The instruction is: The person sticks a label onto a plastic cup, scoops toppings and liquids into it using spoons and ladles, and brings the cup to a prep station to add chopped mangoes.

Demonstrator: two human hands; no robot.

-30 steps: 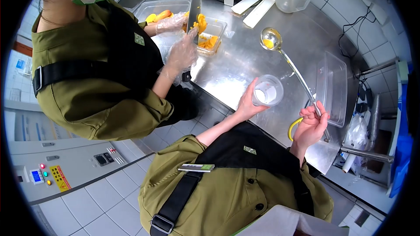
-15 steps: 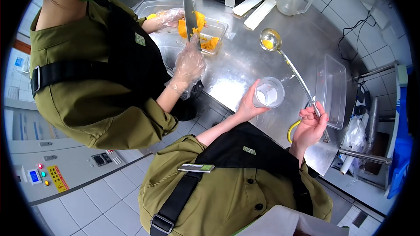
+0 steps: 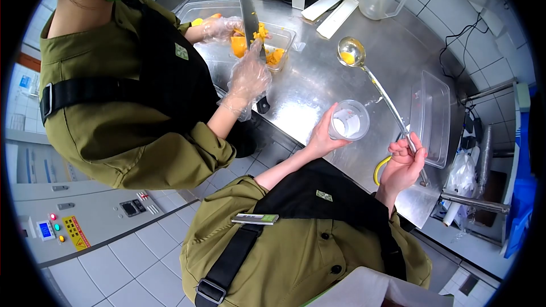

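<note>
My left hand (image 3: 325,137) is wrapped around a clear plastic cup (image 3: 359,115), whose open mouth faces up at me. What lies at the bottom of the cup looks whitish; I cannot tell what it is. The fingers of my right hand (image 3: 402,167) close on the long handle of a metal ladle (image 3: 387,95). Its bowl points away from me, over the steel table, with a little yellow residue in it. Beside my right hand a curved yellow handle (image 3: 381,169) shows, partly hidden by the hand.
On my left a co-worker's gloved hands (image 3: 248,77) hold a large knife (image 3: 248,14) over orange pieces and a clear container (image 3: 290,40). An empty clear bin (image 3: 430,119) stands right on the steel table (image 3: 307,74). Two white strips (image 3: 338,17) and a clear jug (image 3: 378,0) stand behind.
My hands, the cup and the ladle stay where they were. The co-worker's knife and gloved hand have shifted slightly, and the orange pieces by the blade look more broken up.
</note>
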